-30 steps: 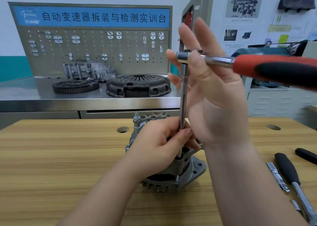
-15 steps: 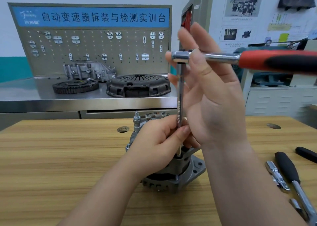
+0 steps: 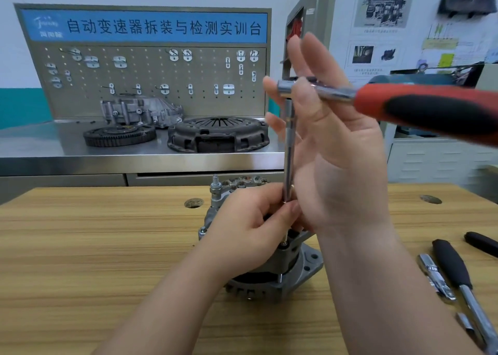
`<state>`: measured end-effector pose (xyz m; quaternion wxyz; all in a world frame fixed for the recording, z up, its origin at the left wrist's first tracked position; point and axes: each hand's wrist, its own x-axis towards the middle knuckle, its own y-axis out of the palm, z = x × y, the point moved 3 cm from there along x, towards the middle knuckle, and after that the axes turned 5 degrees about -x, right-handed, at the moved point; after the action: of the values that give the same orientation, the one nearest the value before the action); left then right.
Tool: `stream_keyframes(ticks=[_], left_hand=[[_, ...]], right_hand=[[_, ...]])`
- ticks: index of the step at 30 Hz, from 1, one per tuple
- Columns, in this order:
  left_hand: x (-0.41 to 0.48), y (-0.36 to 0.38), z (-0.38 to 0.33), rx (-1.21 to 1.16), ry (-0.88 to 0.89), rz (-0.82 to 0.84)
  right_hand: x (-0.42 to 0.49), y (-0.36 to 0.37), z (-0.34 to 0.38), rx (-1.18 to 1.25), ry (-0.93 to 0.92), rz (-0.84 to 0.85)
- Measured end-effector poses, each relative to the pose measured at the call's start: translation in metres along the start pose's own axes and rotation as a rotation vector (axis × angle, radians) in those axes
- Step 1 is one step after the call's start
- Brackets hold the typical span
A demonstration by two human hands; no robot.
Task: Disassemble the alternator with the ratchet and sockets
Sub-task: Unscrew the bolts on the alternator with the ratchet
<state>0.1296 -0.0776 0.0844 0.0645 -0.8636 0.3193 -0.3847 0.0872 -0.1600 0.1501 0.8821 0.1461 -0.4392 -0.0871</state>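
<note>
Chrome flashing over pale wood!
The ratchet (image 3: 404, 106) shows a mirror-bright metal head and a matt red-and-black grip. The extension bar (image 3: 288, 152) gleams like polished steel, and the alternator (image 3: 296, 279) is dull, rough-cast grey metal. Smooth wood-grain table (image 3: 94, 247), and by its right edge the tool handles (image 3: 452, 265) look matt black.

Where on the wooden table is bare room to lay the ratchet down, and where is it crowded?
Bare wood spreads left of the alternator, from the round hole to the near edge. A smaller patch lies right, between the second hole and the black-handled tools. Those tools crowd the near right corner.
</note>
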Motion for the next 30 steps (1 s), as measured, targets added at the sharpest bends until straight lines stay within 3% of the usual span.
stream_keyframes(ticks=[8, 15, 22, 30], left_hand=[[-0.001, 0.001, -0.004, -0.006, 0.031, 0.010], [0.000, 0.000, 0.000, 0.031, 0.012, 0.005], [-0.001, -0.002, -0.005, -0.024, 0.021, 0.052], [0.000, 0.000, -0.001, -0.019, 0.001, 0.031]], right_hand=[[0.001, -0.005, -0.006, 0.126, 0.239, -0.006], [0.000, 0.000, -0.002, 0.051, 0.032, -0.004], [0.002, -0.008, -0.006, 0.149, 0.194, -0.052], [-0.002, 0.001, 0.005, -0.085, -0.037, -0.009]])
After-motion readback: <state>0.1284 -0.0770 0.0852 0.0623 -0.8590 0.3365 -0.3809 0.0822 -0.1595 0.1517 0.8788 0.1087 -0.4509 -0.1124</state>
